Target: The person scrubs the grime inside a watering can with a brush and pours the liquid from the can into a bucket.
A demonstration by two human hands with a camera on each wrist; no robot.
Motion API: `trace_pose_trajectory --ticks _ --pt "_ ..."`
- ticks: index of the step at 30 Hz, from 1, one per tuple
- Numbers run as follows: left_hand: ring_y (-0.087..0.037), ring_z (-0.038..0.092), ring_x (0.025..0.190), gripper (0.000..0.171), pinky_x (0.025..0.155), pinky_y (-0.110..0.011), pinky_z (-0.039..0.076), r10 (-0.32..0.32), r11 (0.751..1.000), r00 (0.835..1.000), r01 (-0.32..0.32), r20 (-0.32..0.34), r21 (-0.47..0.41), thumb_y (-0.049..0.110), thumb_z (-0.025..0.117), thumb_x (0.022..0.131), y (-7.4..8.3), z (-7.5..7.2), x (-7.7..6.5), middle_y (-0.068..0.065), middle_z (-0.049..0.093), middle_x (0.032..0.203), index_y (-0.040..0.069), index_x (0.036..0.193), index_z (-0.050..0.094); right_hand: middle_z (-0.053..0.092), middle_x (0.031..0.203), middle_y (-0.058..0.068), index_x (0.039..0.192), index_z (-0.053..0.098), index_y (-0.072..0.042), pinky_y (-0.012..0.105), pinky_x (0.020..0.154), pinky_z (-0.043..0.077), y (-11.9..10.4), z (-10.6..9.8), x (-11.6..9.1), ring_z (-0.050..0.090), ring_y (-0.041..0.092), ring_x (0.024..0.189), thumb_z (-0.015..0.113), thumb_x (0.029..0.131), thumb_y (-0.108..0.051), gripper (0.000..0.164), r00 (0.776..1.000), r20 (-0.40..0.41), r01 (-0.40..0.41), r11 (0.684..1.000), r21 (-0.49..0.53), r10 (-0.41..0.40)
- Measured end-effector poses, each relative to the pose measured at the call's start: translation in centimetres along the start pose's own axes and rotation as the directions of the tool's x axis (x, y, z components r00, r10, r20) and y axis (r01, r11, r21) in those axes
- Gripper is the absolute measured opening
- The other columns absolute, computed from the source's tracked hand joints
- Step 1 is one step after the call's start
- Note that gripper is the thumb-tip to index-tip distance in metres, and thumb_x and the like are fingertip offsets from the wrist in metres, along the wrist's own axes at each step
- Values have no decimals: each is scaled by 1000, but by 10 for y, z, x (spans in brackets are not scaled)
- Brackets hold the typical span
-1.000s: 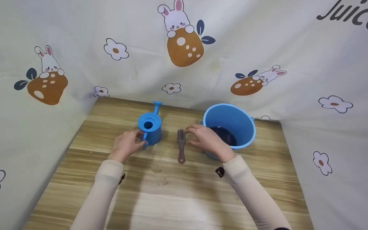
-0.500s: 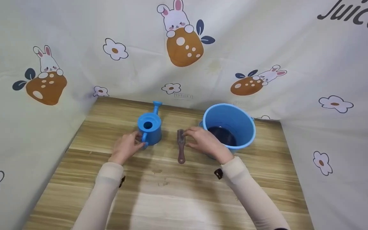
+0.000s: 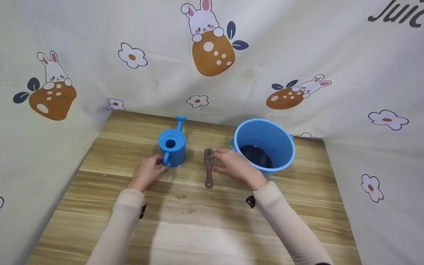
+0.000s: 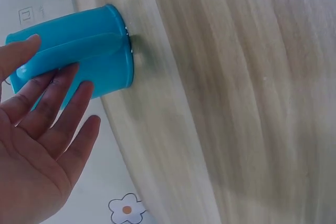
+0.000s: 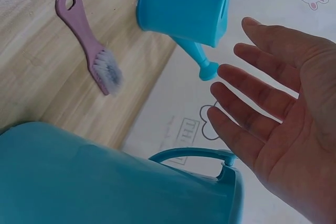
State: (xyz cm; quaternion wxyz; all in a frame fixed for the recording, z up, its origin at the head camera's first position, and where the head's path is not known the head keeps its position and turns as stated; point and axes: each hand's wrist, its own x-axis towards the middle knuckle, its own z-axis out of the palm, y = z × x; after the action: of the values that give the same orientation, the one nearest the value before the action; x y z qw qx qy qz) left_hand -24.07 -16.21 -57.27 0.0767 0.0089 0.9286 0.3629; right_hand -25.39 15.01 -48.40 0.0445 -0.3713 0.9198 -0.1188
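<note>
A small blue watering can [image 3: 177, 156] stands upright on the left part of the table. My left hand [image 3: 146, 172] is at its handle [image 4: 79, 53], thumb on one side and fairly straight fingers on the other; whether they press on it is hard to tell. A small brush [image 3: 208, 173] with a purplish-brown handle and pale bristles [image 5: 107, 72] lies between the hands. My right hand [image 3: 234, 166] hovers beside its bristle end, fingers spread and apart from the brush in the right wrist view, holding nothing.
A large blue bucket [image 3: 283, 151] with a dark bottom stands just right of my right hand, its handle [image 5: 189, 153] on the side near the brush. Printed cloth walls [image 3: 160, 81] enclose the wooden table [image 3: 182, 228] at the back and sides.
My right hand has shifted slightly left and lower, towards the bristle end of the brush. The left hand has moved slightly down along the watering can's handle. The objects stay in place.
</note>
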Motion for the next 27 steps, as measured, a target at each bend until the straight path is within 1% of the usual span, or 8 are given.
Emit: trace_pose_trajectory --ticks 3,6,10,14,17,22,24,27 --pt "-40 61 120 35 101 -56 46 10 1000 1000 -10 0 -25 18 67 92 0 3 1 -24 65 125 0 122 62 66 121 9 122 67 -8 40 98 51 1 3 0 64 27 115 71 91 -22 34 1000 -12 20 1000 7 -20" --pt "-41 60 121 33 104 -56 45 11 995 1000 -11 4 -95 14 66 93 -1 5 3 -25 64 126 -1 121 61 67 120 9 121 68 -8 39 97 52 1 6 0 64 26 114 71 92 -22 33 999 -24 33 999 21 -33" --pt "-42 60 121 29 104 -54 46 14 976 1000 -14 -2 -219 8 64 93 -2 10 5 -28 63 124 -5 119 59 67 119 10 121 68 -8 39 95 52 2 11 0 65 26 111 69 92 -22 31 999 -25 33 998 56 -32" --pt "-38 63 113 24 99 -50 50 20 954 999 -29 -35 -299 5 64 93 -2 15 6 -26 66 117 -6 114 61 68 118 10 121 68 -9 39 93 53 3 15 1 66 24 108 68 93 -21 31 1000 -12 22 997 72 -21" --pt "-34 64 110 24 96 -46 51 16 939 999 -32 -49 -343 5 64 93 -3 18 7 -24 68 115 -6 114 62 68 118 7 122 68 -10 37 92 54 3 18 0 67 22 108 67 93 -22 31 1000 4 7 998 62 -7" --pt "-39 62 117 29 103 -48 48 25 910 999 -41 -46 -412 4 62 94 -4 23 10 -28 65 119 -11 119 60 68 118 7 121 68 -10 37 93 54 3 22 -2 67 23 110 70 91 -17 31 1000 11 -5 999 53 5" --pt "-41 61 119 29 105 -49 46 25 905 999 -42 -47 -423 3 62 94 -4 24 11 -29 65 120 -12 119 59 68 119 7 120 68 -10 38 94 53 3 23 -2 66 23 112 70 90 -16 31 1000 20 -17 998 56 16" --pt "-40 61 118 28 106 -50 45 12 908 998 -33 -54 -418 2 62 94 -4 26 12 -28 66 119 -11 118 60 68 122 5 121 68 -12 38 95 53 3 26 -3 65 23 114 70 90 -17 31 999 36 -38 998 58 36"
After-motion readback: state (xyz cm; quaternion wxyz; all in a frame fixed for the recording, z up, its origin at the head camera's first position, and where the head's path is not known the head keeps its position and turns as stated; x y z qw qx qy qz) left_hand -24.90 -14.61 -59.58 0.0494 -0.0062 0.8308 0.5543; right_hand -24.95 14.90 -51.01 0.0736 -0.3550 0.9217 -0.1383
